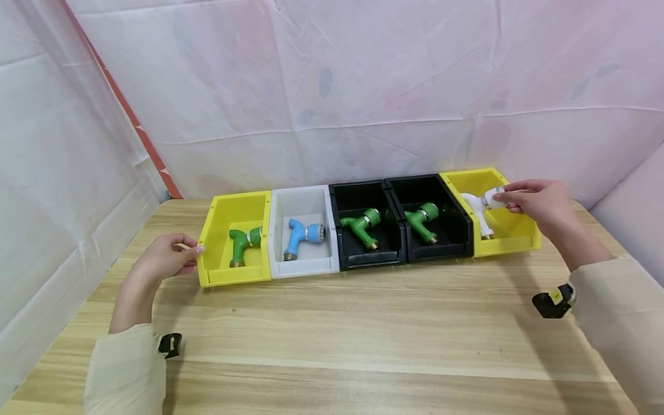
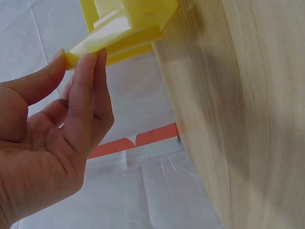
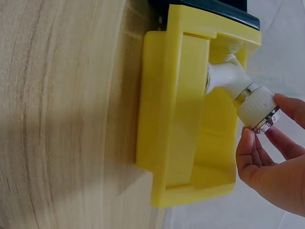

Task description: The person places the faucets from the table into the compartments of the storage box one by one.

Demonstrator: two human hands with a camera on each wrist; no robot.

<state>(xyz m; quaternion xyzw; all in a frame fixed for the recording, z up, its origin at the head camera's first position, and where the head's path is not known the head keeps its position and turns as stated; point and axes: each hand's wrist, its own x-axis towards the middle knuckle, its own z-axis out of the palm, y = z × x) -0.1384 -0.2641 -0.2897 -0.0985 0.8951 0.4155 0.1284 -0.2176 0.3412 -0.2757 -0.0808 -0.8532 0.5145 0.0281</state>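
At the row's right end, my right hand (image 1: 542,202) pinches the ribbed knob of a white tap (image 3: 228,78) between thumb and fingers. The white tap lies tilted inside the right yellow bin (image 3: 183,114), its spout toward the front wall. My left hand (image 1: 168,256) pinches the front left corner of the left yellow bin (image 1: 210,271) with thumb and fingertips. That bin holds a green tap (image 1: 240,245). In the white bin (image 1: 306,268) lies a blue tap (image 1: 297,235). Green taps also lie in the two black bins (image 1: 373,259).
The bins stand side by side toward the back of the wooden table (image 1: 332,334). Pale patterned sheeting (image 1: 332,86) hangs close behind them and along both sides. A red strip (image 1: 129,109) runs down the sheeting at left.
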